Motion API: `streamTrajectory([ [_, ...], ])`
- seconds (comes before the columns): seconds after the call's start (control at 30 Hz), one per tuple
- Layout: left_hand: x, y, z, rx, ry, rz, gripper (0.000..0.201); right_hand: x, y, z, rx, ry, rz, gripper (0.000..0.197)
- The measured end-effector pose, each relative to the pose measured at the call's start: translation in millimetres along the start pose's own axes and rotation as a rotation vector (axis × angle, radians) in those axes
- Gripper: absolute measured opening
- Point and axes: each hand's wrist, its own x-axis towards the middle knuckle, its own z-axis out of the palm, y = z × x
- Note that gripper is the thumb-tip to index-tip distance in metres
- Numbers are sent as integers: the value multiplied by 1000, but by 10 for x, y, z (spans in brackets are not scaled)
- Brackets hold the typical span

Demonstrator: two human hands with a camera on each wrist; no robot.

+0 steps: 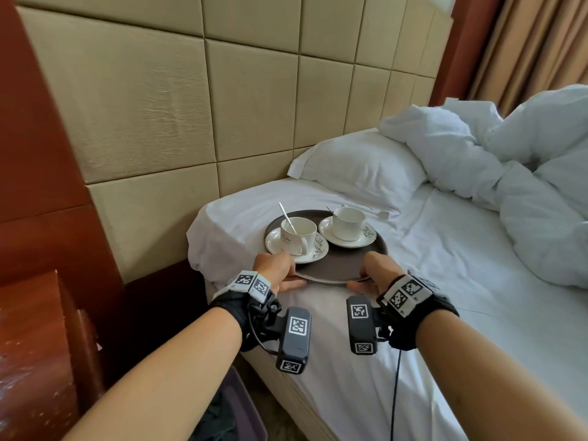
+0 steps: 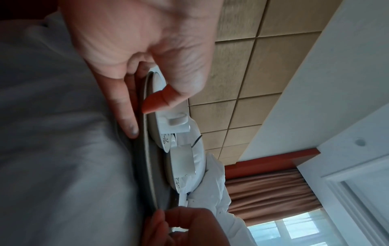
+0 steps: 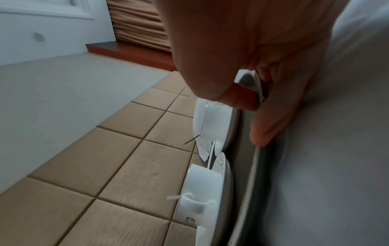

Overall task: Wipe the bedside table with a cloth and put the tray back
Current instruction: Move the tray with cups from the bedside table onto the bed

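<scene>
A round dark tray point(image 1: 343, 262) lies on the white bed sheet near the bed's corner. On it stand two white cups on saucers, the left cup point(image 1: 297, 235) with a spoon point(image 1: 288, 218) in it, the right cup point(image 1: 348, 222) behind it to the right. My left hand point(image 1: 276, 270) grips the tray's near left rim, thumb on top and fingers underneath, as the left wrist view shows point(image 2: 139, 114). My right hand point(image 1: 372, 275) holds the near right rim the same way point(image 3: 252, 113). No cloth is in view.
The wooden bedside table point(image 1: 28, 361) is at the lower left, across a gap from the bed. A padded headboard wall point(image 1: 159, 106) rises behind. A pillow point(image 1: 359, 167) and a crumpled duvet point(image 1: 509, 160) lie beyond the tray to the right.
</scene>
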Motion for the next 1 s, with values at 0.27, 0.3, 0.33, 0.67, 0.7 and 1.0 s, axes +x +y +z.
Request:
streamTrajectory([
  [0.27,425,81,107,85,57,82,20,421,-58,49,315,-40,44,18],
  [0.3,512,101,132,110,68,110,19,477,-73,48,322,-32,48,11],
  [0.33,591,134,155,147,80,132,16,514,-102,54,347,-20,66,3],
  [0.67,1665,364,259,510,46,212,66,1055,-195,24,206,89,159,49],
  [0.7,1480,448,275,535,68,224,69,1094,-189,36,191,114,145,49],
  [1.0,1657,222,172,463,22,221,94,1146,-171,90,134,180,122,67],
])
